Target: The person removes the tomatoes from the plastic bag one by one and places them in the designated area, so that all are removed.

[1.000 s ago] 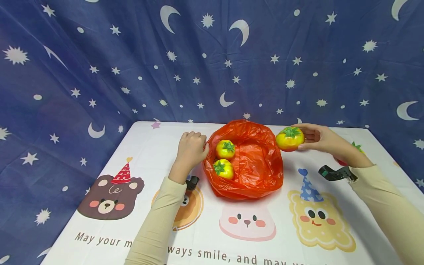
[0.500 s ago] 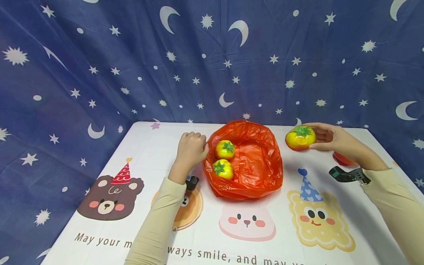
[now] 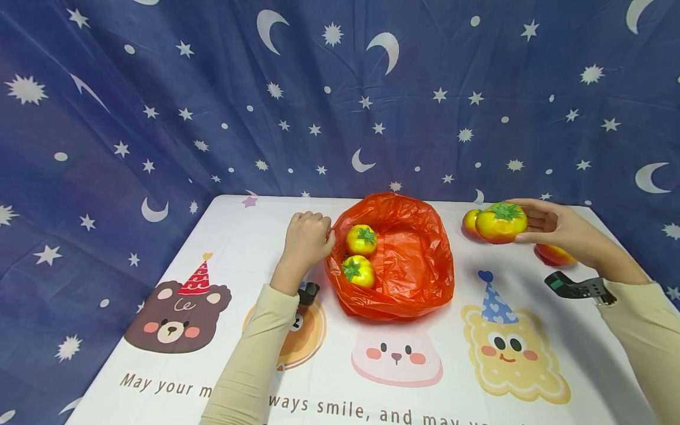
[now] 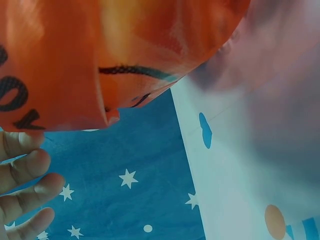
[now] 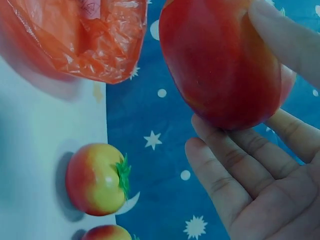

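Observation:
My left hand [image 3: 307,239] pinches the left rim of an open red plastic bag [image 3: 406,265]; in the left wrist view its curled fingers [image 4: 37,187] meet the bag's edge, and the thumb is hidden. Two yellow tomatoes with green leafy tops, a rear tomato [image 3: 361,240] and a front tomato [image 3: 358,271], lie inside along the bag's left side. Right of the bag, my right hand [image 3: 571,231] holds another tomato [image 3: 499,224] above the table between thumb and fingers. The right wrist view shows this tomato's red underside [image 5: 220,65].
One tomato [image 3: 470,224] sits behind the held one, partly covered by it. Another tomato [image 3: 553,255] lies below my right wrist. A white cloth printed with cartoon figures covers the table [image 3: 297,401]; a blue starry curtain [image 3: 297,141] hangs behind it.
My right hand has moved right, carrying the tomato away from the bag's right rim. The tomato behind it has come into view. My left hand and the bag stay put.

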`<state>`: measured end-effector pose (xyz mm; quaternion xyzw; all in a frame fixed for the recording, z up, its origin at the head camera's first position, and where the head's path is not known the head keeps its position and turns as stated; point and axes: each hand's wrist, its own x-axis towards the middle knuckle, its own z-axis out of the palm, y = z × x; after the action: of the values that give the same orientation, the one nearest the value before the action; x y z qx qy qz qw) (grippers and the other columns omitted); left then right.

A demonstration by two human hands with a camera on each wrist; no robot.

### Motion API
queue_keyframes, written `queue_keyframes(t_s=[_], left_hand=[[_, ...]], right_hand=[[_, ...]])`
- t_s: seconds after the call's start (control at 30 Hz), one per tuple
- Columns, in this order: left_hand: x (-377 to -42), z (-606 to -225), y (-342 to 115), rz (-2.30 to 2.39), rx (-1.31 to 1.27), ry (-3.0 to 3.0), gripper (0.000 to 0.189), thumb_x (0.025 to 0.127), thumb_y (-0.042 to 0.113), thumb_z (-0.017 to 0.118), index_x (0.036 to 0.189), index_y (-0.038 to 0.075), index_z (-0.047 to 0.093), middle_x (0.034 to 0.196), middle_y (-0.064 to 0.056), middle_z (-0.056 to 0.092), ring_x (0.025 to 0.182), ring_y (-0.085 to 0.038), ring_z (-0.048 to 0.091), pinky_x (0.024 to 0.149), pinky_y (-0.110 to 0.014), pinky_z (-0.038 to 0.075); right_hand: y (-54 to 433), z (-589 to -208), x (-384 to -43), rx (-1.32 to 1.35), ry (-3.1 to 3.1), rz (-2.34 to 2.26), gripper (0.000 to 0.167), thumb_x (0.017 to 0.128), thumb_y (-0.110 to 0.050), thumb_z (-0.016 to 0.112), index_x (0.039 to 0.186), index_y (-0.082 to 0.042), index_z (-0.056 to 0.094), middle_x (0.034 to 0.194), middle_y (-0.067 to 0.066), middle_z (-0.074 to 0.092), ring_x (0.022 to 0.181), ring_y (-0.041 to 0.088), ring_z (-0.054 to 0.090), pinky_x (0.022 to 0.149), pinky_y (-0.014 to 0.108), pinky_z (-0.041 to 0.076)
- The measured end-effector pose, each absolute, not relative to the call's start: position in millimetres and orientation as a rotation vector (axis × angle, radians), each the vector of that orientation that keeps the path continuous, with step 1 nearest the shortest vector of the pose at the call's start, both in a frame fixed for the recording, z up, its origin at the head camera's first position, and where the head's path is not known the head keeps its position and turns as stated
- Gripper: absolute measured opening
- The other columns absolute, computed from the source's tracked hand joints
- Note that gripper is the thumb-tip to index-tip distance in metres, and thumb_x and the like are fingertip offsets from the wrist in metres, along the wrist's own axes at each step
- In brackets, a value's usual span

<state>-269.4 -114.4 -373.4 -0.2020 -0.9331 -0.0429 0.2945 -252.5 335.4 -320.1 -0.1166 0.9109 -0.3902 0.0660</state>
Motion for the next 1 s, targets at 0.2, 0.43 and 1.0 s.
queue_keyframes(t_s=[0.2, 0.43, 1.0], left_hand=[[-270.0, -374.4, -114.3, -0.116, -0.542, -2.477, 0.023, 0.081, 0.017, 0.061, 0.06, 0.01, 0.054, 0.057, -0.004, 0.053, 0.062, -0.025, 0.056, 0.067, -0.039, 0.045], [-269.5, -373.4, -113.6, -0.115, -0.542, -2.47, 0.026, 0.08, 0.016, 0.062, 0.058, 0.01, 0.051, 0.055, -0.003, 0.051, 0.061, -0.024, 0.055, 0.066, -0.039, 0.044], [-268.6, -372.5, -113.8, -0.124, -0.541, -2.486, 0.025, 0.081, 0.017, 0.06, 0.059, 0.01, 0.052, 0.055, -0.003, 0.052, 0.061, -0.024, 0.055, 0.067, -0.039, 0.044]], right_hand=[[345.7, -323.4, -246.9, -0.362, 2.763, -1.251, 0.062, 0.085, -0.01, 0.066, 0.14, -0.007, 0.037, 0.107, -0.035, 0.052, 0.095, -0.018, 0.053, 0.074, 0.007, 0.048], [358.1, -330.8, -241.9, -0.367, 2.771, -1.326, 0.06, 0.086, -0.006, 0.064, 0.14, -0.011, 0.039, 0.109, -0.031, 0.053, 0.093, -0.015, 0.055, 0.074, 0.005, 0.047], [384.0, -349.1, -232.5, -0.274, 2.794, -1.386, 0.062, 0.088, -0.006, 0.061, 0.142, -0.02, 0.036, 0.11, -0.032, 0.045, 0.09, -0.019, 0.051, 0.072, 0.002, 0.044]])
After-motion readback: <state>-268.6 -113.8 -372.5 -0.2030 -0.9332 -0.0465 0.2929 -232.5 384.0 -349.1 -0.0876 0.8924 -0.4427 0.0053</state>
